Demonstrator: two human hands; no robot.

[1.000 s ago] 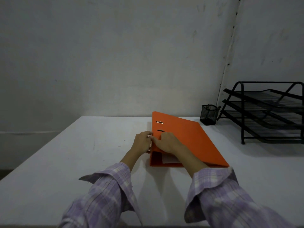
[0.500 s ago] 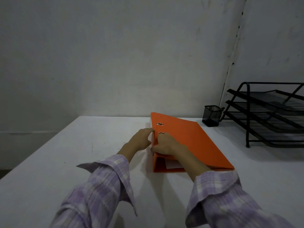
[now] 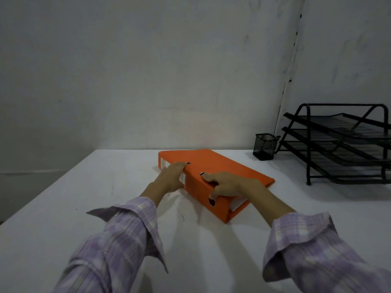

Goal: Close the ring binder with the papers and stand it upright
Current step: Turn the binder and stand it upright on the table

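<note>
no legible text, white spine label (image 3: 163, 163) on orange ring binder (image 3: 224, 168) unreadable

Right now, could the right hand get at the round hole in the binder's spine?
Probably yes: the right hand holds the orange binder, its thumb just above the hole, which nothing covers.

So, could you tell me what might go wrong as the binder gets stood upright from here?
The left hand and right hand both sit at the spine, leaving the cover's far edge free, so the binder could flop open when tipped up. The papers showing at its near end might then slip or crease.
</note>
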